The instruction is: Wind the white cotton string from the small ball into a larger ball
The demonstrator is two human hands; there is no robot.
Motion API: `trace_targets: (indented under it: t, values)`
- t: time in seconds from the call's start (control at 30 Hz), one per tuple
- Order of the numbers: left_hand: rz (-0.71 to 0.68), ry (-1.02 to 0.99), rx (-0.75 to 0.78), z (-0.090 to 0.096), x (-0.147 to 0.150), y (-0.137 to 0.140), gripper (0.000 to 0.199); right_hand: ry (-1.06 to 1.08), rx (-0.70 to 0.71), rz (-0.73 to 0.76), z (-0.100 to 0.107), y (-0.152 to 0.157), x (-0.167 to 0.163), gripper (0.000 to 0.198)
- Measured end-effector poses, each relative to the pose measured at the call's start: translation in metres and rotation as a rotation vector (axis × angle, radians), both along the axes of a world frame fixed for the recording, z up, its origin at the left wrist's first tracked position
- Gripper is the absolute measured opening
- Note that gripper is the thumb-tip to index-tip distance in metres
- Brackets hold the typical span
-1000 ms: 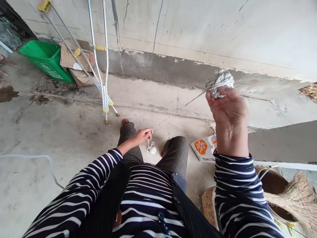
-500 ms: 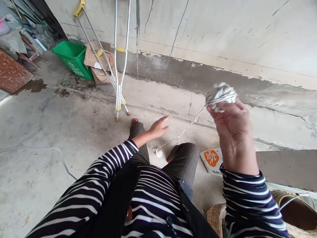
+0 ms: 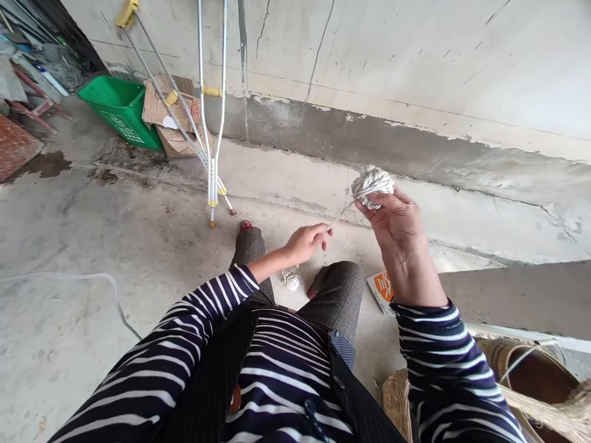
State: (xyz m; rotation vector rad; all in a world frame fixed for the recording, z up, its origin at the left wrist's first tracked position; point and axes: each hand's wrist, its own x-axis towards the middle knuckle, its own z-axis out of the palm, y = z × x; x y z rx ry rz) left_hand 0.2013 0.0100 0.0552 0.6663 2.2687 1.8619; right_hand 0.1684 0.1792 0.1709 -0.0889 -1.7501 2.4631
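Note:
A wound ball of white cord with dark flecks [image 3: 373,184] is held up in the fingers of my right hand [image 3: 397,221], in front of the wall. From it a single strand [image 3: 342,213] runs down to my left hand [image 3: 308,242], where thumb and fingers pinch it. A short gap lies between the two hands. On the floor between my feet rests a second, smaller bundle of white cord [image 3: 292,280], partly loose. Whether the strand joins that bundle is hidden behind my left hand.
Metal crutches [image 3: 212,178] lean on the wall at left, by flattened cardboard [image 3: 173,111] and a green bin [image 3: 115,111]. A white and orange card [image 3: 381,290] lies right of my knee. Woven baskets [image 3: 498,357] stand at lower right. A pale hose [image 3: 113,286] crosses the floor.
My right hand has come left and slightly down with the cord ball. My left hand, open before, has moved a little right and closed on the strand.

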Motion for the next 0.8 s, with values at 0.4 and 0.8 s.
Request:
trace_targets:
  t: [0.4,0.8]
  values:
    - [-0.067,-0.102,-0.221,-0.062,0.027,-0.035,0.025,0.044,0.035,-0.115,-0.009,0.033,-0.019,0.025]
    - [0.120,-0.212,-0.504,-0.078,-0.020,-0.070,0.026,0.164,0.094,-0.011,0.034,-0.001,-0.004,0.037]
